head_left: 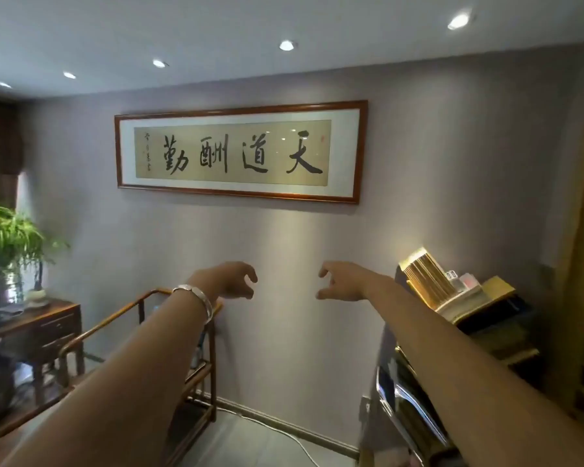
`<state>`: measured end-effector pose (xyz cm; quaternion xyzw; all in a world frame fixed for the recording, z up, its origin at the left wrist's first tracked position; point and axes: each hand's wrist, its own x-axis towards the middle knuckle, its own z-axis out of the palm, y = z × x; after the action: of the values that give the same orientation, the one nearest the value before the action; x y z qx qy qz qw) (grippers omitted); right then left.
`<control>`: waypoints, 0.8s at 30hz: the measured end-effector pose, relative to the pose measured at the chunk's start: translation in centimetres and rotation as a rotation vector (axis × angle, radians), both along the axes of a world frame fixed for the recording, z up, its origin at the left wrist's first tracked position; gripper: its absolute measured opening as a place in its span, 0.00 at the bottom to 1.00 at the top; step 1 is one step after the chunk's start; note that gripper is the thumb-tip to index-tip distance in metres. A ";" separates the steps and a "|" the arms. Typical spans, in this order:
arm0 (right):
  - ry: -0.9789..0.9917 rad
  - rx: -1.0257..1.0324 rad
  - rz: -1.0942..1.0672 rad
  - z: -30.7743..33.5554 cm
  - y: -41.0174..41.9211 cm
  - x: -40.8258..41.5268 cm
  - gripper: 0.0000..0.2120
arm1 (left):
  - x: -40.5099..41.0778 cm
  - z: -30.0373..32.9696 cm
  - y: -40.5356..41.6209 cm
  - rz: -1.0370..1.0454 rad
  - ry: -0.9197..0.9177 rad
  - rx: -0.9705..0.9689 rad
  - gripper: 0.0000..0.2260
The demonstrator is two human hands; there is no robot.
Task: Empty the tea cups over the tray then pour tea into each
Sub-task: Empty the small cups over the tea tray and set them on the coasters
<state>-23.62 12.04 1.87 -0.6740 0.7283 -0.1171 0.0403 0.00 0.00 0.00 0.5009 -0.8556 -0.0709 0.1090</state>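
Both arms are stretched out in front of me toward a grey wall. My left hand (237, 280) hangs with its fingers loosely curled and apart, holding nothing; a silver bangle sits on that wrist. My right hand (342, 281) mirrors it, fingers apart, with nothing in it. The two hands are a short gap apart at chest height. No tea cups, tray or teapot show in this view.
A framed calligraphy scroll (240, 151) hangs on the wall ahead. A wooden chair frame (189, 375) stands below my left arm. A dark side table (44, 328) with a potted plant (7, 241) is at left. Stacked boxes on a shelf (452, 291) are at right.
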 end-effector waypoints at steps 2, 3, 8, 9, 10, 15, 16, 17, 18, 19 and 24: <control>0.002 0.001 0.040 -0.5 -4.1 -0.3 0.28 | 0.2 -0.2 -2.7 0.075 -0.014 0.001 0.20; 0.007 0.000 0.071 -0.7 -6.5 -0.4 0.28 | 0.5 -0.3 -4.6 0.112 -0.012 0.006 0.20; 0.002 0.001 0.268 -0.9 -19.3 0.0 0.28 | 2.1 -0.6 -13.3 0.293 -0.011 0.009 0.19; 0.010 0.008 0.304 -0.9 -21.8 0.1 0.28 | 2.5 -0.7 -14.9 0.332 -0.019 0.023 0.19; 0.020 0.013 0.336 -0.8 -24.1 0.3 0.28 | 2.9 -0.6 -16.2 0.371 -0.028 0.030 0.19; 0.005 0.000 0.495 -0.7 -34.3 2.5 0.28 | 5.9 -0.8 -21.1 0.514 -0.032 0.032 0.20; 0.003 0.008 0.525 -0.9 -36.0 3.1 0.27 | 6.7 -0.8 -21.8 0.548 -0.051 0.041 0.20; 0.004 0.017 0.552 -1.2 -37.5 3.9 0.27 | 7.7 -1.0 -22.4 0.573 -0.061 0.044 0.20; 0.003 0.028 0.575 -1.5 -39.0 4.8 0.28 | 8.6 -1.1 -23.0 0.599 -0.063 0.050 0.20; -0.002 0.032 0.599 -1.8 -40.4 5.7 0.28 | 9.6 -1.2 -23.6 0.626 -0.067 0.054 0.20; -0.053 0.042 0.719 -2.8 -47.8 10.8 0.28 | 14.5 -1.3 -27.2 0.718 -0.061 0.035 0.14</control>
<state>-12.84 -35.72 -0.89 -0.8828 0.4457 -0.0979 0.1117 14.48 -27.23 -1.29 0.7733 -0.6266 -0.0278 0.0928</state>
